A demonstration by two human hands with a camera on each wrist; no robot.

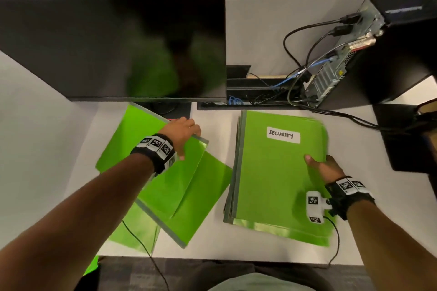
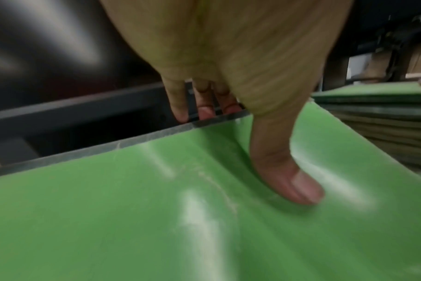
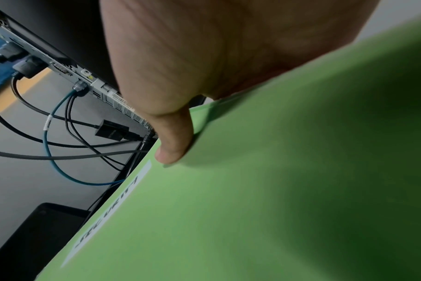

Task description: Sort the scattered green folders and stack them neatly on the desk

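Note:
Several green folders lie on the white desk [image 1: 71, 139]. On the right is a stack [image 1: 236, 184] topped by a folder labelled SECURITY [image 1: 272, 172] [image 3: 228, 209]. My right hand [image 1: 321, 165] [image 3: 180, 76] holds that top folder at its right edge, thumb on the cover; its other fingers are hidden. On the left lie scattered, overlapping folders [image 1: 189, 196]. My left hand [image 1: 182, 134] [image 2: 228, 57] grips the far grey-spined edge of the upper folder [image 1: 165, 186] [image 2: 156, 209], thumb on top, fingers curled over the edge.
A black monitor [image 1: 113, 42] hangs over the desk's back left. A desktop computer [image 1: 378, 42] with several cables [image 1: 295, 54] stands at the back right. A cable tray slot [image 1: 248, 101] runs behind the stack. The desk's front edge is near my body.

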